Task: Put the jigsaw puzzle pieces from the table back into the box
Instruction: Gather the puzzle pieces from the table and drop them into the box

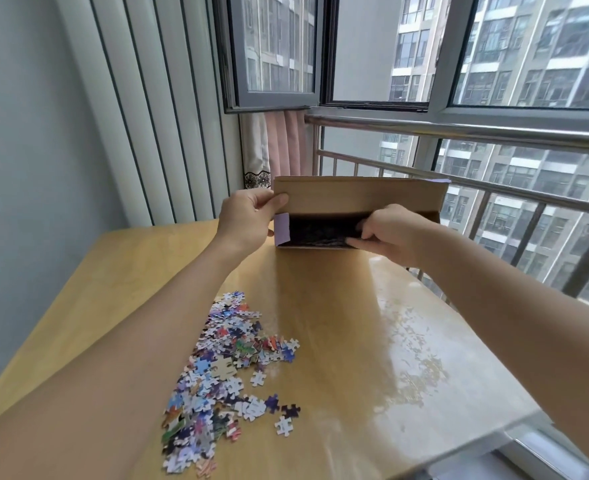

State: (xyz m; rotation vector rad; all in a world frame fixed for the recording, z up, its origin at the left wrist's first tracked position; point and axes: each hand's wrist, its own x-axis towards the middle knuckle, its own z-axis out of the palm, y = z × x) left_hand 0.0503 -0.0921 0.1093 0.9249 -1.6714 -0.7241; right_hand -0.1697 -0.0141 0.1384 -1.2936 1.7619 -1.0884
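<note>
A cardboard puzzle box (pixel 362 197) lies on its side at the far end of the wooden table (pixel 338 306), its dark opening facing me and its long brown flap raised. My left hand (pixel 248 220) pinches the flap's left corner. My right hand (pixel 390 233) is at the right part of the opening, fingers curled at the box's lower edge; what they hold is hidden. A pile of colourful jigsaw pieces (pixel 223 372) is spread on the table under my left forearm, with a few loose pieces at its right edge.
A metal railing (pixel 494 133) and large windows run along the table's right and far sides. A pink curtain (pixel 279 147) hangs behind the box. A ribbed wall panel stands at the left.
</note>
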